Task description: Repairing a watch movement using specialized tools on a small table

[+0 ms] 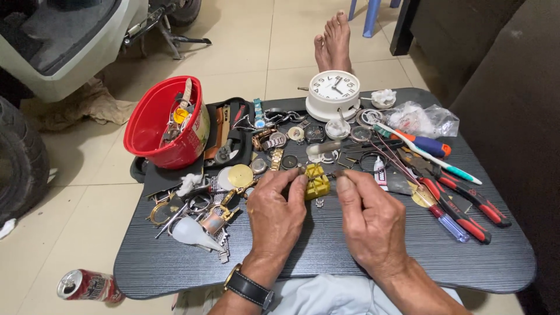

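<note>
My left hand [275, 213] rests on the dark lap table [326, 256], its fingertips pressed against a small yellow block-shaped holder [318, 181] at the table's middle. A black-strapped watch sits on that wrist. My right hand [368, 219] is beside it, fingers pinched around a thin metal tool whose tip points at the yellow holder. A small metal link [319, 203] lies just below the holder. Watch cases and bands [274, 140] are spread behind the hands.
A red bucket [153, 125] lies tilted at the left on a black tool case. A white round clock [333, 92] stands at the back. Red-handled pliers [466, 201], screwdrivers and a toothbrush lie at the right. A crushed can [87, 286] lies on the floor. Bare feet [333, 44] rest beyond.
</note>
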